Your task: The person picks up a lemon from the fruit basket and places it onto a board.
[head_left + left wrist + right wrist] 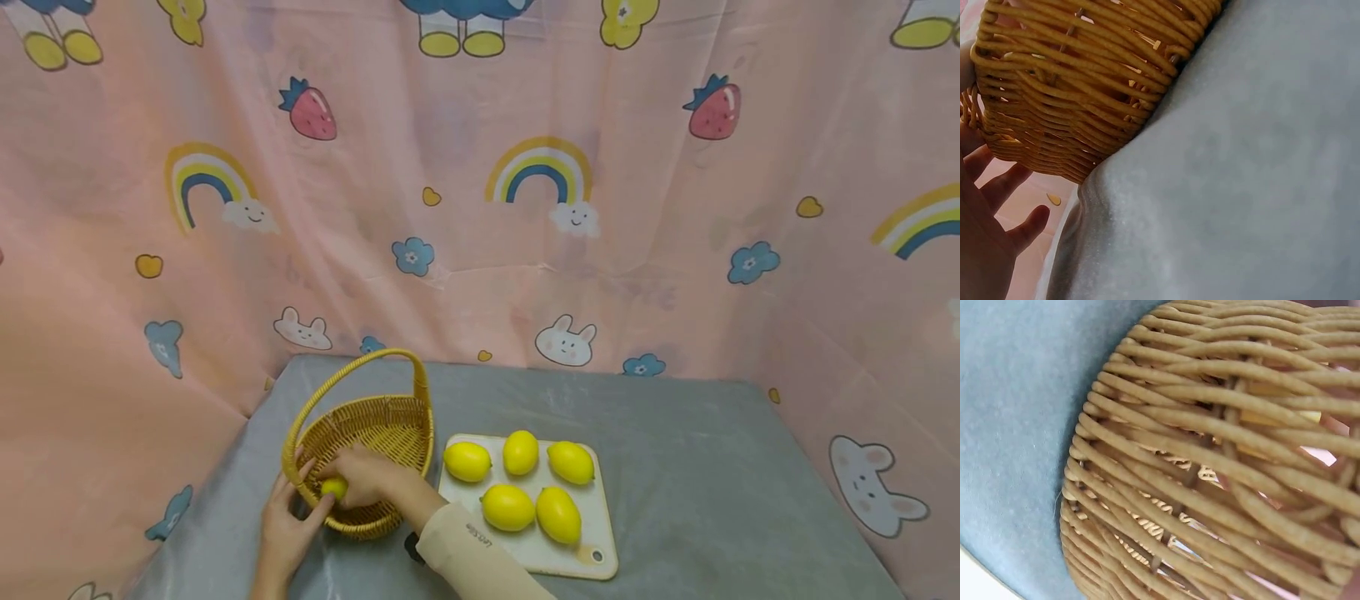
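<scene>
A yellow wicker basket with a tall arched handle stands at the left of the table. Reaching into its near left part, my right hand holds a lemon, which is partly covered by the fingers. My left hand grips the basket's left rim by the foot of the handle, its thumb close to the lemon. In the left wrist view, some fingers of that hand spread out beside the woven wall. The right wrist view is filled mostly by the basket's weave, with yellow showing through gaps.
A white cutting board lies right of the basket, under the right forearm's sleeve. On it rest several lemons. A small black object shows beside the sleeve. Grey cloth covers the table, and a printed pink curtain hangs behind.
</scene>
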Demonstrator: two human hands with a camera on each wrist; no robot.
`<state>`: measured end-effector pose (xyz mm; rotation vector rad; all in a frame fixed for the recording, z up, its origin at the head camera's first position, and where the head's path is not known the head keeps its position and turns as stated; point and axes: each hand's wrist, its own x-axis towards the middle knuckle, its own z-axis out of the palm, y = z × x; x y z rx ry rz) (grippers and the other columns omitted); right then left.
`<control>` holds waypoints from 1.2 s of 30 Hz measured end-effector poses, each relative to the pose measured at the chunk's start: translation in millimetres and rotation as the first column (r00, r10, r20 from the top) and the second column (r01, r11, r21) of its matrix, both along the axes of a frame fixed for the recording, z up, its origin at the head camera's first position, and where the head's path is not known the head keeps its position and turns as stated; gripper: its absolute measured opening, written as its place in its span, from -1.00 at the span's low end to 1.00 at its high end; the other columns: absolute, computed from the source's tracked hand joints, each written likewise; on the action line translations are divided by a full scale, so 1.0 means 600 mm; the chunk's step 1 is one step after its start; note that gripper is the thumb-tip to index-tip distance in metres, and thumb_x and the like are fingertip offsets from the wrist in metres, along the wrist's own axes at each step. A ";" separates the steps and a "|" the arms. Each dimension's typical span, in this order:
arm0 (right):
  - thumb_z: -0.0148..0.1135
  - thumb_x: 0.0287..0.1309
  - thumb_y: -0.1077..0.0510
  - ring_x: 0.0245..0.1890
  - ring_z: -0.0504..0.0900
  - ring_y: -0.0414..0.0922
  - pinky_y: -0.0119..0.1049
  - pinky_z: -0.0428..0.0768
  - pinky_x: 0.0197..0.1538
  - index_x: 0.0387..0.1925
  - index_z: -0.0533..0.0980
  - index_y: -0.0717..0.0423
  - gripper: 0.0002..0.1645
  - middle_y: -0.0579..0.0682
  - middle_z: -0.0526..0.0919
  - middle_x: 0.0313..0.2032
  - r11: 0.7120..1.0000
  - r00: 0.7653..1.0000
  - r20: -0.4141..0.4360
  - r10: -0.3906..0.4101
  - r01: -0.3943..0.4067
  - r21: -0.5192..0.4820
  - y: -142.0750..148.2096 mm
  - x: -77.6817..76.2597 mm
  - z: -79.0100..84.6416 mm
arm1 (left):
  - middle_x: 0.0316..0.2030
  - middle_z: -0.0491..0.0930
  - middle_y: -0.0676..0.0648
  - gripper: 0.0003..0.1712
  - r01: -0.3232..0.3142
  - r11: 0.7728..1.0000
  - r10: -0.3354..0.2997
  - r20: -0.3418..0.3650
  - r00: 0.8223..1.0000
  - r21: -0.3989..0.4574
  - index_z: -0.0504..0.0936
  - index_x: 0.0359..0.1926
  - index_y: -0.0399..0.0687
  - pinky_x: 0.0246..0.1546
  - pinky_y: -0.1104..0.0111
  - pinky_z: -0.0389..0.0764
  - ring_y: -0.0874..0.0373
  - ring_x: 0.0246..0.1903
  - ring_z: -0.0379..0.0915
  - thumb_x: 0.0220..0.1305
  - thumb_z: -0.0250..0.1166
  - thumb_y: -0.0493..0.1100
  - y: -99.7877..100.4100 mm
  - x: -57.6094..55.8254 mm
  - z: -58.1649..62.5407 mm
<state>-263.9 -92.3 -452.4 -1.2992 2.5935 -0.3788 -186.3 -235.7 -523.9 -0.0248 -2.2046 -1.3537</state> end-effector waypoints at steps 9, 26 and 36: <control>0.44 0.10 0.27 -0.16 0.57 -0.40 -0.61 0.47 -0.16 0.04 0.68 0.04 -0.58 -0.23 0.70 -0.09 0.994 0.980 0.173 0.097 -0.085 -0.075 0.004 0.001 0.003 | 0.38 0.31 -0.27 -0.36 -0.007 1.000 0.007 0.004 1.000 -0.030 0.55 0.22 -0.36 0.14 0.80 0.11 0.00 0.36 0.15 0.06 0.48 -0.41 0.001 0.001 0.002; 0.45 0.05 0.29 -0.01 0.45 -0.30 -0.50 0.41 -0.10 0.16 0.62 -0.07 -0.41 -0.11 0.55 0.11 0.991 0.993 0.085 -0.084 0.092 -0.097 0.047 -0.010 -0.013 | 0.38 0.29 -0.32 -0.38 -0.003 0.999 0.003 0.023 1.000 -0.038 0.54 0.20 -0.39 0.08 0.83 0.14 -0.22 0.35 0.17 0.09 0.48 -0.39 0.000 0.000 0.002; 0.57 0.00 0.13 -0.03 0.56 -0.33 -0.51 0.50 -0.03 0.19 0.57 0.03 -0.34 -0.17 0.66 0.05 0.988 0.993 0.100 -0.062 0.076 -0.135 0.050 -0.011 -0.013 | 0.38 0.27 -0.35 -0.38 0.008 0.999 -0.007 0.040 0.999 -0.041 0.54 0.20 -0.40 0.06 0.84 0.15 -0.32 0.31 0.20 0.09 0.49 -0.38 -0.002 -0.001 0.003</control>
